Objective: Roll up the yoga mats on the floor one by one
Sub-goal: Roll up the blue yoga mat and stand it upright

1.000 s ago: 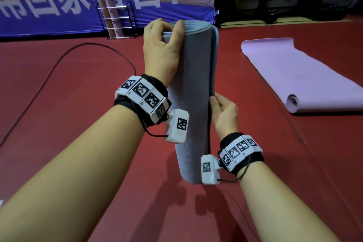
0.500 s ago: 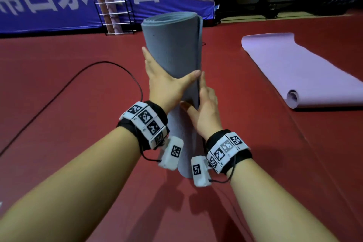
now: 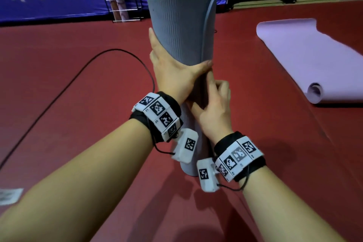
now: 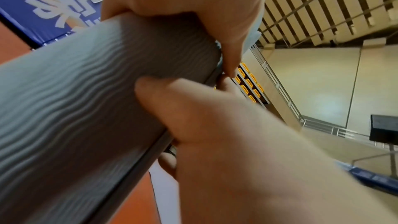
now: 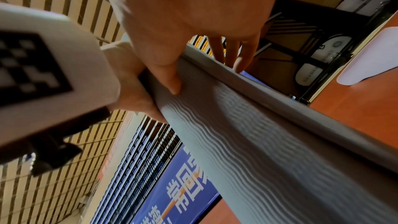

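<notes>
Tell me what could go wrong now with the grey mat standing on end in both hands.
The grey mat stands upright on the floor; its outer edge gapes near the top, so the roll may loosen. The left hand and right hand both grip mid-height, so the bottom could slip. The purple mat is still mostly unrolled.

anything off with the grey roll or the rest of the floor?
Grey mat is rolled, upright, held by the left hand and right hand; its outer flap gapes slightly near the top. Purple mat lies mostly flat, only its near end curled.
</notes>
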Available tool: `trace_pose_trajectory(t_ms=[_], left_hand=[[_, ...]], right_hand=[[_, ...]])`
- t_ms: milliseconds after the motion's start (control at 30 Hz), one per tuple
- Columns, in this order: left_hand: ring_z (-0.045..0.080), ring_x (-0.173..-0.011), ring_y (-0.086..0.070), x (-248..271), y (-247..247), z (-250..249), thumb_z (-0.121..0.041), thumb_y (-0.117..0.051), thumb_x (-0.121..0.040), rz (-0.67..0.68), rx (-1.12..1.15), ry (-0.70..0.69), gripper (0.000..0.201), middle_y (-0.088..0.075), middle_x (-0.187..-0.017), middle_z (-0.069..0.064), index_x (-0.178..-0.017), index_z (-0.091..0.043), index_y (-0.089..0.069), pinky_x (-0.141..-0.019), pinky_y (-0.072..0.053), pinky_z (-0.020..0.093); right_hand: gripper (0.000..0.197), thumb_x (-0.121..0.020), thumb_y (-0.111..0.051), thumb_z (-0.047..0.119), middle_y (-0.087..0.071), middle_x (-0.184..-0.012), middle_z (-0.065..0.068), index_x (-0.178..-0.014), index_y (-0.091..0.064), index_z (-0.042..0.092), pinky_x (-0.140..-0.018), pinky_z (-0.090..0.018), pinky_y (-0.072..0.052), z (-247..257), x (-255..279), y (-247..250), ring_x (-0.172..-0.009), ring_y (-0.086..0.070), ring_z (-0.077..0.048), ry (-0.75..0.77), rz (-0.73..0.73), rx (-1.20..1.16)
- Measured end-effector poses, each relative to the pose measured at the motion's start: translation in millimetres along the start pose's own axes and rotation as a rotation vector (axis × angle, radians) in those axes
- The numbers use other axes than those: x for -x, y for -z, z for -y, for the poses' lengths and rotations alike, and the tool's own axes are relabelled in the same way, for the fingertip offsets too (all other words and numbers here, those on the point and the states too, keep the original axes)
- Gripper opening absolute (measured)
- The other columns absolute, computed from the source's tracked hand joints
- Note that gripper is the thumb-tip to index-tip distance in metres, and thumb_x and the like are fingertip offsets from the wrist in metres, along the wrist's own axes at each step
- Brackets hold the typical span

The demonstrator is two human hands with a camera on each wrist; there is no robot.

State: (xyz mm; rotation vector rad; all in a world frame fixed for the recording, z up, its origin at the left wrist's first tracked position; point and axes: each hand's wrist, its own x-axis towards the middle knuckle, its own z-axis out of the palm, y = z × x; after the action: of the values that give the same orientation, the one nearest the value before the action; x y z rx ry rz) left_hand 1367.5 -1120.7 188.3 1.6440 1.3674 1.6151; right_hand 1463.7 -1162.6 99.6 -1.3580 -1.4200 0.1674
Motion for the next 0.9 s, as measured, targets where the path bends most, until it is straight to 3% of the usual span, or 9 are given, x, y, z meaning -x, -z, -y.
trace_pose_trajectory(t_ms=[133,267,333,433,500,633,733,833,900], left_hand=[[0.006,-0.119,-0.039,-18,2,12,-0.042,-0.094,-0.054,-0.007,0.025,-0.032,0.138,-0.037,-0.132,-0.005,-0.16,-0.021,-0.007,-0.109,-0.033,0.025],[0.016,-0.133,-0.047,-36,6,28,-0.046,-0.094,-0.05,-0.002,0.102,-0.047,0.136,-0.046,-0.143,0.0,-0.157,-0.024,-0.013,-0.111,-0.042,0.044],[0.018,-0.134,-0.049,-45,8,33,-0.044,-0.095,-0.05,0.008,0.118,-0.018,0.135,-0.048,-0.144,0.0,-0.157,-0.027,-0.013,-0.11,-0.044,0.045],[0.018,-0.134,-0.05,-58,14,30,-0.04,-0.095,-0.049,0.04,0.143,0.066,0.133,-0.048,-0.145,-0.001,-0.155,-0.031,-0.015,-0.108,-0.045,0.045],[0.016,-0.135,-0.049,-68,24,22,-0.038,-0.094,-0.049,0.069,0.137,0.125,0.132,-0.047,-0.147,-0.003,-0.155,-0.033,-0.016,-0.109,-0.045,0.045],[0.016,-0.137,-0.046,-113,59,-30,-0.037,-0.093,-0.05,0.164,0.074,0.191,0.132,-0.043,-0.151,-0.004,-0.156,-0.034,-0.015,-0.109,-0.044,0.047],[0.016,-0.137,-0.046,-162,92,-91,-0.039,-0.093,-0.049,0.237,0.047,0.22,0.132,-0.044,-0.15,-0.005,-0.155,-0.036,-0.015,-0.108,-0.045,0.047],[0.014,-0.137,-0.045,-219,133,-162,-0.039,-0.094,-0.047,0.283,0.035,0.23,0.132,-0.044,-0.15,-0.007,-0.155,-0.035,-0.018,-0.109,-0.044,0.046],[0.009,-0.135,-0.045,-258,168,-209,-0.036,-0.095,-0.048,0.34,0.041,0.233,0.127,-0.044,-0.148,-0.01,-0.152,-0.037,-0.022,-0.11,-0.044,0.044]], right_hand=[[0.096,-0.073,-0.072,0.029,-0.039,-0.11,-0.004,-0.156,-0.024,0.03,-0.101,-0.047,-0.042,1,-12,-5,-0.11,-0.044,-0.029,-0.001,0.014,-0.032],[0.092,-0.07,-0.075,0.032,-0.041,-0.112,0.005,-0.152,-0.034,0.029,-0.094,-0.046,-0.049,-4,-27,-7,-0.109,-0.052,-0.019,-0.151,0.008,-0.193],[0.087,-0.071,-0.08,0.027,-0.042,-0.116,0.008,-0.148,-0.039,0.032,-0.095,-0.042,-0.05,-3,-34,-11,-0.107,-0.053,-0.012,-0.249,0.052,-0.237],[0.097,-0.063,-0.078,0.041,-0.052,-0.126,0.005,-0.15,-0.034,0.041,-0.095,-0.046,-0.05,6,-52,-15,-0.115,-0.055,-0.018,-0.333,0.146,-0.192],[0.1,-0.06,-0.08,0.039,-0.057,-0.127,0.004,-0.148,-0.032,0.047,-0.095,-0.04,-0.05,21,-68,-14,-0.116,-0.055,-0.014,-0.374,0.198,-0.195],[0.107,-0.064,-0.086,0.026,-0.055,-0.125,0.005,-0.148,-0.025,0.053,-0.088,-0.028,-0.046,91,-114,4,-0.112,-0.054,-0.01,-0.442,0.287,-0.17],[0.101,-0.071,-0.082,0.024,-0.06,-0.122,0.003,-0.146,-0.023,0.056,-0.073,-0.022,-0.048,156,-160,23,-0.092,-0.062,-0.009,-0.493,0.367,-0.193],[0.093,-0.079,-0.072,0.002,-0.062,-0.115,-0.001,-0.152,-0.026,0.038,-0.062,-0.016,-0.047,238,-222,52,-0.065,-0.06,-0.003,-0.546,0.475,-0.229],[0.093,-0.079,-0.07,-0.002,-0.063,-0.116,-0.009,-0.154,-0.024,0.029,-0.064,-0.018,-0.047,295,-272,73,-0.063,-0.057,-0.006,-0.604,0.46,-0.285]])
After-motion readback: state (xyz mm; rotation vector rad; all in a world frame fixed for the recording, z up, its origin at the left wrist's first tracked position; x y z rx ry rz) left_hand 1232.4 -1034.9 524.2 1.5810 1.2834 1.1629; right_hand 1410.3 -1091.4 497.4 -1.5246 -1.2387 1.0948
